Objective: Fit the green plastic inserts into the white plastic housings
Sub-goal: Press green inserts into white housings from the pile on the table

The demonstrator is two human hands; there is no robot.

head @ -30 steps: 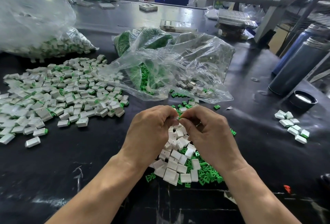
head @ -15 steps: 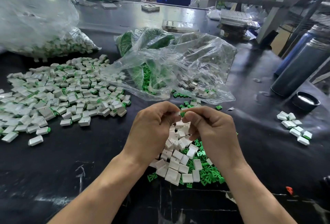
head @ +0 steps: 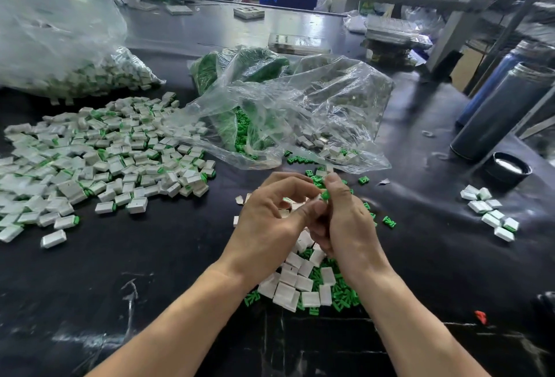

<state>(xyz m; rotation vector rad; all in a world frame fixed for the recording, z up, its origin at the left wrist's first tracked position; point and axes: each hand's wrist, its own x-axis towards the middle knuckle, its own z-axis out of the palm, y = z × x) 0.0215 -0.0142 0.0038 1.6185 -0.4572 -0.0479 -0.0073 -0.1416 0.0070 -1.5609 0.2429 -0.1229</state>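
Note:
My left hand (head: 267, 220) and my right hand (head: 348, 226) meet above a small heap of white housings (head: 297, 283) and loose green inserts (head: 342, 295) on the black table. My right hand pinches a green insert (head: 325, 195) between thumb and forefinger. My left hand holds a white housing (head: 289, 204) in its curled fingers, mostly hidden. The insert's tip touches the housing. A wide spread of fitted white-and-green pieces (head: 99, 163) lies to the left.
A clear bag (head: 300, 112) of green inserts and housings lies open behind my hands. Another full bag (head: 60, 55) sits far left. Dark flasks (head: 501, 112) and a black lid (head: 509, 168) stand at right, near a few fitted pieces (head: 489, 214).
Both hands have lifted slightly off the heap and shifted right. The green insert now shows at my right fingertips against the housing.

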